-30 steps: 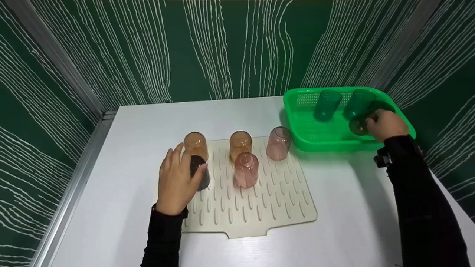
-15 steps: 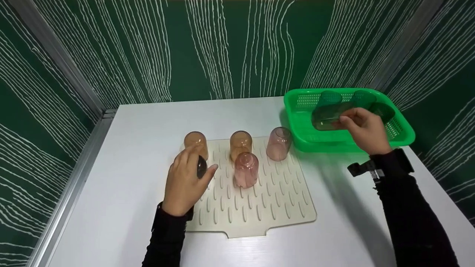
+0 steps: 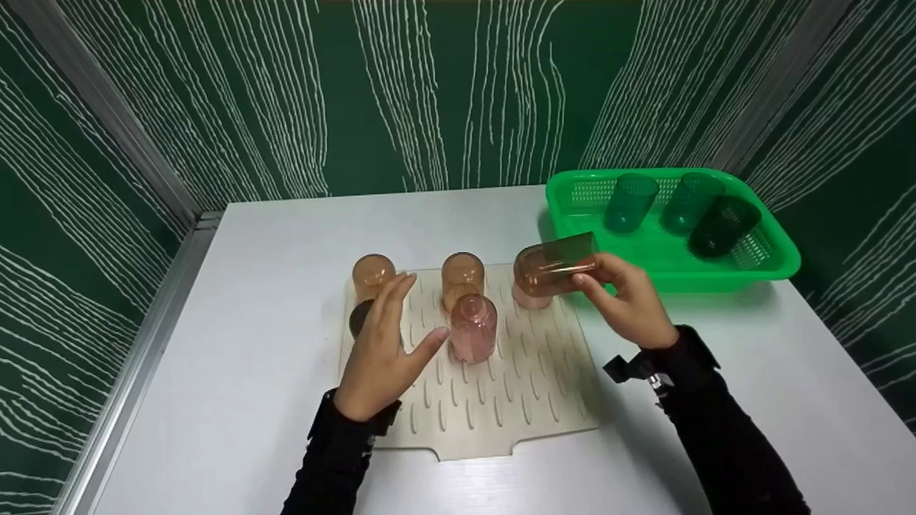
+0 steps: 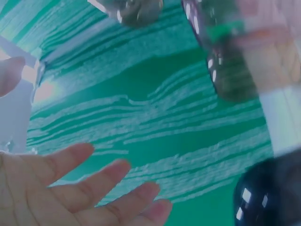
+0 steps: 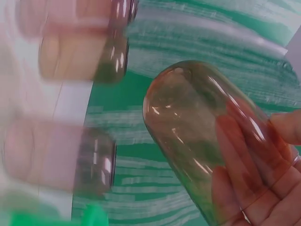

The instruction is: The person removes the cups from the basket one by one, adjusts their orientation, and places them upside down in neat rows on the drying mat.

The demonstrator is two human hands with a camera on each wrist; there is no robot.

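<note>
My right hand [image 3: 637, 307] holds an amber glass tumbler [image 3: 554, 265] on its side by the open end, above the mat's back right corner. Through its clear wall the right wrist view shows fingers along the tumbler [image 5: 183, 117]. A pink tumbler [image 3: 533, 297] stands upside down behind it, partly covered. My left hand [image 3: 383, 357] is over the ribbed mat [image 3: 494, 429], fingers extended and thumb spread, holding nothing. Beside it stands an upturned dark tumbler [image 3: 360, 318], partly hidden by the fingers. Another pink tumbler [image 3: 473, 329] is right of the left thumb.
Two amber tumblers [image 3: 373, 275] stand inverted along the mat's back edge. The green basket [image 3: 680, 285] at the back right holds two teal tumblers [image 3: 631, 204] and a dark one [image 3: 724, 227]. A patterned green wall [image 3: 458, 93] rises behind the white table [image 3: 215, 343].
My right hand has lifted the amber tumbler out of the basket and carried it left over the mat. My left hand has shifted right, away from the dark tumbler.
</note>
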